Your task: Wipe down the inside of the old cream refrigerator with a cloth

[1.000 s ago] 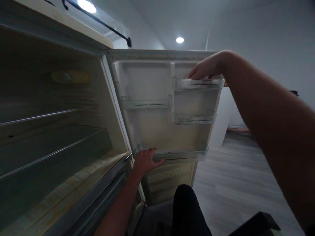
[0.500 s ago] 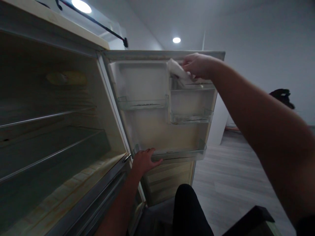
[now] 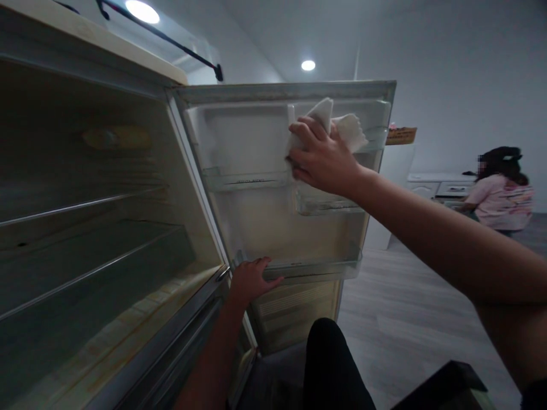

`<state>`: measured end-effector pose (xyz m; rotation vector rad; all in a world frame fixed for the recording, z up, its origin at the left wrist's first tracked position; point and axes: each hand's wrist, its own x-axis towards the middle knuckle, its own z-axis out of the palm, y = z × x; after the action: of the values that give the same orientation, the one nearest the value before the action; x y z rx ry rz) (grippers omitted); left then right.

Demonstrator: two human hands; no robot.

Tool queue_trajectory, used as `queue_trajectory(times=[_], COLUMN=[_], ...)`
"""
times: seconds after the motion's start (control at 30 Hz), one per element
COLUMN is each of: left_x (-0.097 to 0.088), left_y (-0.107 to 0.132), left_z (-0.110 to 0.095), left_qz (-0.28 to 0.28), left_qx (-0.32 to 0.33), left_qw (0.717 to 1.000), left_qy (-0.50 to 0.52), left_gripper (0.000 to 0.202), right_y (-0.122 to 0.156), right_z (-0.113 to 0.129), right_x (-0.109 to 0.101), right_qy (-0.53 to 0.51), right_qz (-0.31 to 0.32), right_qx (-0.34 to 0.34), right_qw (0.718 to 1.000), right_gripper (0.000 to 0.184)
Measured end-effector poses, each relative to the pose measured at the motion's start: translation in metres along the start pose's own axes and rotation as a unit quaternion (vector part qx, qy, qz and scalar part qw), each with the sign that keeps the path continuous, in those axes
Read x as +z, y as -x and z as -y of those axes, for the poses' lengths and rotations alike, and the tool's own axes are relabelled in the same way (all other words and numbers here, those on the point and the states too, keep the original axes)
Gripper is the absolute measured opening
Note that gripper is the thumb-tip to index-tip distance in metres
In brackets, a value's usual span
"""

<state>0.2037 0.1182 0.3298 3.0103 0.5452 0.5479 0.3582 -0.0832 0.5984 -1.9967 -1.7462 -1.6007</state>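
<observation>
My right hand [image 3: 320, 154] is closed on a crumpled white cloth [image 3: 351, 131], pressing it to the upper right of the open fridge door [image 3: 248, 136] by the divider between the door shelves. Part of the cloth sticks up above my fingers, and my palm hides the rest. Low on the door, my left hand [image 3: 252, 279] rests with fingers and thumb apart at the left end of the clear bottom door bin [image 3: 316, 270]. A clear left bin [image 3: 248, 181] and a small right bin [image 3: 329, 206] sit higher up.
The stained fridge interior [image 3: 141, 245] with glass shelves is to my left, a yellowish item [image 3: 117, 138] at its back. My black-clad knee [image 3: 329, 353] is below the door. Far right, a person in pink [image 3: 502, 199] is by white drawers [image 3: 444, 185].
My right hand has moved down and left with the cloth, from the door's top right bin to beside the divider. My left hand stays put. The person at right has come into view.
</observation>
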Motion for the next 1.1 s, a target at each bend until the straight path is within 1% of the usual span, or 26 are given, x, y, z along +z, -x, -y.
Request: queue_trajectory(times=[0.07, 0.13, 0.23, 0.33, 0.4, 0.53, 0.67, 0.73, 0.8, 0.87, 0.97, 1.03, 1.1], left_x=[-0.001, -0.002, -0.001, 0.0, 0.0, -0.001, 0.0, 0.001, 0.002, 0.003, 0.004, 0.006, 0.007], left_y=[0.0, 0.001, 0.0, 0.0, 0.001, 0.002, 0.003, 0.002, 0.001, 0.0, -0.002, -0.002, -0.003], left_z=[0.0, 0.001, 0.001, 0.002, 0.002, 0.0, -0.001, 0.0, 0.001, 0.002, 0.001, 0.0, -0.001], left_qz=[0.001, -0.002, -0.008, -0.015, -0.017, -0.02, -0.021, -0.022, -0.018, -0.012, -0.009, -0.013, -0.016], left_qx=[0.003, 0.007, 0.019, 0.02, 0.014, 0.01, 0.011, 0.016, 0.018, 0.017, 0.016, 0.015, 0.013], left_qw=[1.0, 1.0, 1.0, 1.0, 1.0, 1.0, 1.0, 1.0, 1.0, 1.0, 1.0, 1.0, 1.0], left_qy=[0.001, -0.001, 0.001, 0.003, 0.004, 0.008, 0.013, 0.01, 0.003, -0.005, -0.013, -0.015, -0.012], left_gripper=[0.064, 0.064, 0.065, 0.063, 0.062, 0.06, 0.061, 0.063, 0.065, 0.066, 0.066, 0.068, 0.07], right_y=[0.003, 0.003, 0.003, 0.008, 0.013, 0.017, 0.0, -0.009, -0.011, -0.004, 0.021, 0.038, 0.052], right_z=[-0.004, -0.01, -0.016, -0.018, -0.021, -0.024, -0.018, -0.014, -0.014, -0.02, -0.039, -0.054, -0.07], right_x=[0.014, 0.02, 0.018, 0.015, 0.017, 0.025, 0.036, 0.04, 0.041, 0.039, 0.032, 0.03, 0.03], right_qy=[-0.033, -0.065, -0.09, -0.086, -0.08, -0.077, -0.076, -0.082, -0.071, -0.033, 0.024, 0.027, 0.009], right_qz=[-0.009, -0.024, -0.036, -0.047, -0.052, -0.066, -0.085, -0.095, -0.093, -0.068, -0.017, 0.001, 0.0], right_qx=[-0.008, 0.001, 0.061, 0.135, 0.161, 0.161, 0.156, 0.146, 0.138, 0.139, 0.144, 0.144, 0.134], right_qw=[0.999, 0.998, 0.993, 0.986, 0.982, 0.982, 0.981, 0.981, 0.983, 0.987, 0.989, 0.989, 0.991], right_gripper=[0.027, 0.028, 0.031, 0.043, 0.048, 0.055, 0.051, 0.053, 0.054, 0.055, 0.056, 0.058, 0.06])
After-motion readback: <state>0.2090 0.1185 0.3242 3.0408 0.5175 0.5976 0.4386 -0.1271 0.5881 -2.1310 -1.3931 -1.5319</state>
